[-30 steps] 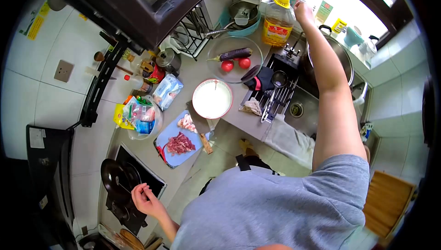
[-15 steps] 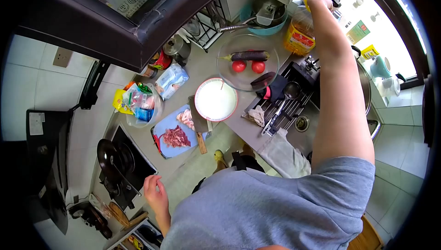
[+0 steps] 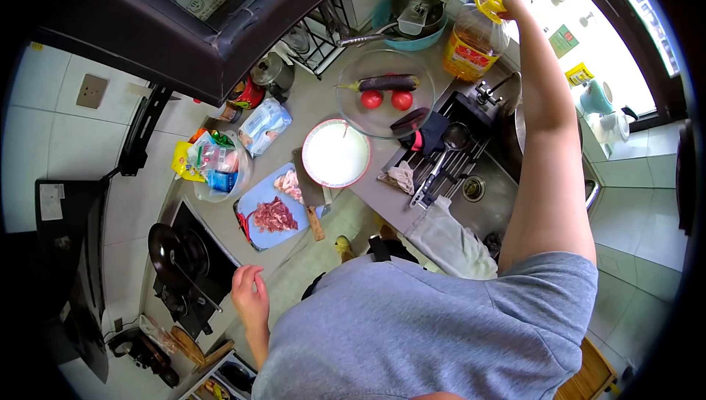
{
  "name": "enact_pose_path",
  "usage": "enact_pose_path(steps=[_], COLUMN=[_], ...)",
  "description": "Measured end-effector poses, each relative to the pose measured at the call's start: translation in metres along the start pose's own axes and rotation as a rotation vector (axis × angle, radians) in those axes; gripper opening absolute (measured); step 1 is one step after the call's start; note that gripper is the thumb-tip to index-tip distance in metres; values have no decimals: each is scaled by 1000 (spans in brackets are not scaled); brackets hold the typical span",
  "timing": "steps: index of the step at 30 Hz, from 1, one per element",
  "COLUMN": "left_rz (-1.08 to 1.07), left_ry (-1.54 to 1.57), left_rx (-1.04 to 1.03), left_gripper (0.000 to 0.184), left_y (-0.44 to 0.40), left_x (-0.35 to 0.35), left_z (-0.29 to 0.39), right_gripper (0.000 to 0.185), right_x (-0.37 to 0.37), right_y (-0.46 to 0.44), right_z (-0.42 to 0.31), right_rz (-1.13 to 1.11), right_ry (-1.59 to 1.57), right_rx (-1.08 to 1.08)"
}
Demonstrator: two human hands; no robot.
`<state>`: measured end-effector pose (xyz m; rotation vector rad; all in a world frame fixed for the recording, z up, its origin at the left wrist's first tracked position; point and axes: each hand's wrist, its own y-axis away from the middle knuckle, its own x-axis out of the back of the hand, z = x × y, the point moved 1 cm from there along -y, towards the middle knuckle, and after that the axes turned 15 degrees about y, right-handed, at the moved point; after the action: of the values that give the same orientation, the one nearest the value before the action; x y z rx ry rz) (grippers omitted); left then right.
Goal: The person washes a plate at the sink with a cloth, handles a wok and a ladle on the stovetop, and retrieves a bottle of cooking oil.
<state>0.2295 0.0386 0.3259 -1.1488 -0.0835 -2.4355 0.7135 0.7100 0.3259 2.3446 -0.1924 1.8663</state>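
Observation:
At the far right corner of the counter, my right hand (image 3: 516, 4) reaches out with its fingers bent round the yellow handle of a large oil jug (image 3: 471, 53). The jug holds amber oil, has a red and yellow label and stands on the counter. My fingertips are partly hidden there. My left hand (image 3: 251, 293) hangs at my side near the stove edge, fingers loosely bent and apart, holding nothing. Beside the jug, a glass bowl (image 3: 351, 122) holds an eggplant and two tomatoes. A red-rimmed white bowl (image 3: 336, 154) sits in front of it.
A blue cutting board (image 3: 259, 198) carries cut meat, with a cleaver (image 3: 315, 220) along its edge. A wok (image 3: 168, 249) is on the stove. The sink rack (image 3: 434, 172) holds a ladle (image 3: 454, 137). A plastic tub of packets (image 3: 239, 183) and a teal basin (image 3: 430, 45) stand farther back.
My right hand has shifted slightly right on the oil jug, and more of the yellow handle shows. The whole view has moved a little. My left hand stays low at my side.

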Motion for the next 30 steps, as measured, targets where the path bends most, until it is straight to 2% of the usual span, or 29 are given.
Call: enact_pose_path(steps=[2,4,5,6,8,10,12,13,14,16,17,18,21,23,24,26,27,28,30], left_rz=[-11,-22,-28,-33,-32,-30,-50,-51,-50,-51,-60,-67,-69,-57,-53,-56,-62,-54,-97], left_ry=[1,6,-4,-13,7,23,30,32,28,25,20,15,20,18,15,0,-14,-8,-26], left_rx=[4,10,10,10,-5,-20,-10,-6,-2,4,32,58,127,143,151,178,199,204,243], left_gripper=[17,18,17,17,16,16,16,16,15,15,16,17,17,17,17,17,16,16,15], left_y=[3,5,5,5,4,4,5,6,8,11,13,15,22,28,33,45,51,55,66], left_x=[1,-1,-1,-2,-5,-6,-8,-8,-9,-9,-9,-9,-8,-6,-4,-1,1,4,9], left_z=[-6,-10,-11,-12,-11,-11,-11,-12,-13,-16,-17,-18,-19,-21,-22,-30,-34,-38,-42], right_gripper=[21,27,35,44,49,48,46,44,44,39,45,54,53,48,48,40,30,30,22], right_x=[-4,-27,-34,-28,-32,-6,3,12,8,-3,1,-2,-30,-30,-30,-24,-31,-30,-26], right_y=[4,6,15,37,40,72,75,82,74,50,60,50,22,16,15,16,7,7,6], right_z=[26,38,43,35,39,16,7,-3,-7,-17,-35,-40,-36,-41,-41,-39,-33,-31,-27], right_rz=[164,-103,-72,34,467,519,748,730,726,454,297,49,35,-116,-118,-206,-200,-198,-217], right_ry=[794,-605,-619,-507,109,165,241,184,186,56,215,275,126,-125,-124,-186,-351,-346,-640], right_rx=[470,-198,-154,-153,16,22,241,335,338,333,212,204,240,152,162,47,23,34,-94])
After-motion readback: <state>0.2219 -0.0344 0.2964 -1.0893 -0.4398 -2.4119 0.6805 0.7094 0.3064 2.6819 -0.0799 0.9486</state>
